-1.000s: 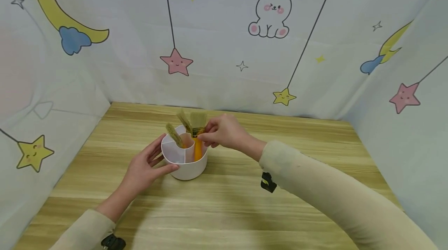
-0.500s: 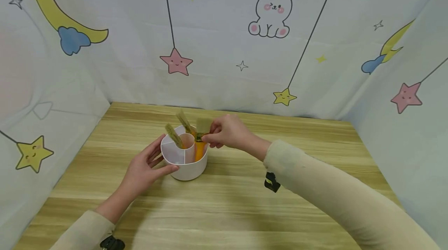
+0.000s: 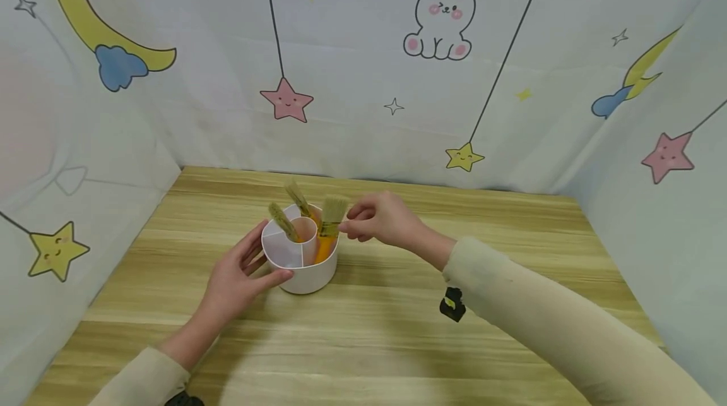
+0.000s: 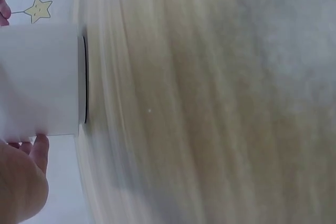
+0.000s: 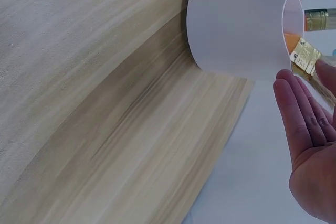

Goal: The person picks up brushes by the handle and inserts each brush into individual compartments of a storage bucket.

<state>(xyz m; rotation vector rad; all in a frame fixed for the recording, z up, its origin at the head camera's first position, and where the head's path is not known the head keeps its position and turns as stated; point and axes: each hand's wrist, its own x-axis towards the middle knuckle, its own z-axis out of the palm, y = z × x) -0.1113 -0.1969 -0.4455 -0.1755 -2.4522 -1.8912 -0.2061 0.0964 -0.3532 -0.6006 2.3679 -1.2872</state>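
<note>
A white round pen holder (image 3: 309,280) with inner compartments stands upright on the wooden table. My left hand (image 3: 230,283) holds its left side, thumb at the front rim and fingers farther back. Three bristle brushes with orange handles stand in it: one brush (image 3: 282,220) in the central tube, another brush (image 3: 298,196) at the back, and a wide flat paintbrush (image 3: 334,210) in the right compartment, leaning right. My right hand (image 3: 386,220) is beside that paintbrush's metal band, fingers extended and spread from the thumb in the right wrist view; whether the thumb touches it is unclear.
The wood-grain table (image 3: 397,330) runs back to a white cloth (image 3: 363,65) printed with stars, a moon and a rabbit. Cloth also hangs at both sides. A black strap piece (image 3: 452,305) hangs below the right sleeve.
The wide paintbrush has sunk lower in the right compartment and tilted right. My right hand has drawn right and slightly down, loosening from it. My left hand stays on the pen holder.
</note>
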